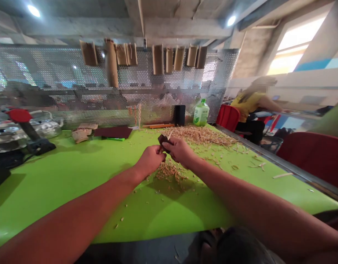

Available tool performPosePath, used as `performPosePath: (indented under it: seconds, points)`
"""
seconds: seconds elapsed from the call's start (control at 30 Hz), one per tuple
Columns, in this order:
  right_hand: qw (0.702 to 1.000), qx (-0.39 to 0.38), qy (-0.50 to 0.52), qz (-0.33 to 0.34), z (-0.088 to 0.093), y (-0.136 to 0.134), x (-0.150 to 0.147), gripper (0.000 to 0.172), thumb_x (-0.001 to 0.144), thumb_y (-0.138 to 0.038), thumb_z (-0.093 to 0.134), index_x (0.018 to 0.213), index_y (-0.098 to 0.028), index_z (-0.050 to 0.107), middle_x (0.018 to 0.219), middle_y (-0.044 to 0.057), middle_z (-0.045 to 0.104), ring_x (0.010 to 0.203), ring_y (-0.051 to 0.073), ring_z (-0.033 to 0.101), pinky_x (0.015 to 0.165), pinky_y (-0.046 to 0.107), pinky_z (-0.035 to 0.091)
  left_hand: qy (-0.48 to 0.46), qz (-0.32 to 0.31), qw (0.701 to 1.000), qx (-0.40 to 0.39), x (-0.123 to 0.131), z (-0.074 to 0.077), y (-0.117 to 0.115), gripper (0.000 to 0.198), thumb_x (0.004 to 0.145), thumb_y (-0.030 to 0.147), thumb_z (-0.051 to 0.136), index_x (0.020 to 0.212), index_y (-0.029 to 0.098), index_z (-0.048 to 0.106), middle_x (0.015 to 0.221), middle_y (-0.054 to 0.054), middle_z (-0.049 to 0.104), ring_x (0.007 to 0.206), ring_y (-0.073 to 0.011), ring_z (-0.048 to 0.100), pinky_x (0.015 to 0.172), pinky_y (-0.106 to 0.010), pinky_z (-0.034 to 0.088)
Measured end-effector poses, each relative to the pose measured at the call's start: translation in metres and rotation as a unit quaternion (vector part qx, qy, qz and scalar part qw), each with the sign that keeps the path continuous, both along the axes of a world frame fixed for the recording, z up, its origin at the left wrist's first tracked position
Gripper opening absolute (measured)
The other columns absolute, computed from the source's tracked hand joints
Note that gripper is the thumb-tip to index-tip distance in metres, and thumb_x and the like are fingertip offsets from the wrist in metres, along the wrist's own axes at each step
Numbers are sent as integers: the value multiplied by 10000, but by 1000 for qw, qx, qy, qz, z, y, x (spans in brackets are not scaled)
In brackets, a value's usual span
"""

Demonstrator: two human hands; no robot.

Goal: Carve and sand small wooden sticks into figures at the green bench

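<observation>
Above the green tabletop [97, 187], both of my hands meet near the middle of the view. My right hand [181, 151] is closed on a small dark brown block-like piece [163, 143], whose exact kind I cannot tell. Close against it, my left hand [151, 160] has its fingers curled shut; whatever they grip is mostly hidden. A thin pale strip [169, 135] shows just behind the dark piece. Under the hands lies a small heap of wood shavings [170, 171].
A larger pile of shavings [202, 135] spreads behind, beside a green-labelled bottle [202, 113]. Dark red-brown sheets [113, 132] lie back left, near metal kettles [46, 127] and a red-topped stand [20, 115]. A perforated metal screen [72, 99] closes the back. A person [248, 102] sits at right.
</observation>
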State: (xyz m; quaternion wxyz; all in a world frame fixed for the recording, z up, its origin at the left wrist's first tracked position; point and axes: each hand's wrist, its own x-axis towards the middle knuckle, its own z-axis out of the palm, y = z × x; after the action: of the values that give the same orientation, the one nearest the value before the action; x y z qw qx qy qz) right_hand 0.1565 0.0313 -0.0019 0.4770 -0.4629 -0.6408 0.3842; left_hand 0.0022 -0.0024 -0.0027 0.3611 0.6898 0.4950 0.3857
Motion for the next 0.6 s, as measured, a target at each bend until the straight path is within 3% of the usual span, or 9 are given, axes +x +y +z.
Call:
performPosePath:
  seconds: [0.13, 0.27, 0.4, 0.53, 0.6]
  points:
    - [999, -11, 26, -22, 1, 0, -1, 233, 854, -330, 593, 695, -219, 463, 390, -102, 363, 311, 59, 307, 332, 190, 193, 30, 4, 999, 41, -1, 0, 1, 94, 739, 239, 615, 779, 155, 621, 608, 26, 550, 523, -103, 434, 519, -231, 279]
    - [1000, -19, 11, 5, 2, -1, -1, 240, 846, -323, 601, 688, -214, 457, 398, -99, 385, 312, 56, 318, 335, 186, 206, 86, 14, 994, 60, -1, 2, -1, 79, 755, 224, 606, 749, 146, 622, 610, 25, 543, 553, -110, 431, 545, -246, 273]
    - [999, -15, 12, -41, 2, 0, 1, 232, 856, -321, 579, 691, -213, 457, 400, -99, 376, 314, 58, 325, 339, 186, 205, 127, 30, 989, 72, 0, 3, -3, 95, 758, 228, 631, 802, 145, 645, 617, 30, 528, 576, -119, 438, 559, -255, 278]
    - [1000, -22, -5, -5, 1, 1, 2, 230, 835, -340, 604, 702, -215, 465, 407, -96, 385, 328, 60, 324, 346, 190, 210, 151, 35, 983, 95, 0, 4, -4, 65, 759, 203, 641, 778, 141, 650, 618, 23, 530, 586, -122, 440, 559, -256, 274]
    - [999, -13, 7, -35, 1, 2, 3, 228, 843, -345, 589, 703, -216, 463, 401, -97, 370, 328, 62, 310, 352, 195, 207, 150, 41, 983, 95, 0, 5, -4, 110, 764, 219, 653, 836, 138, 669, 650, 12, 568, 600, -128, 466, 568, -253, 290]
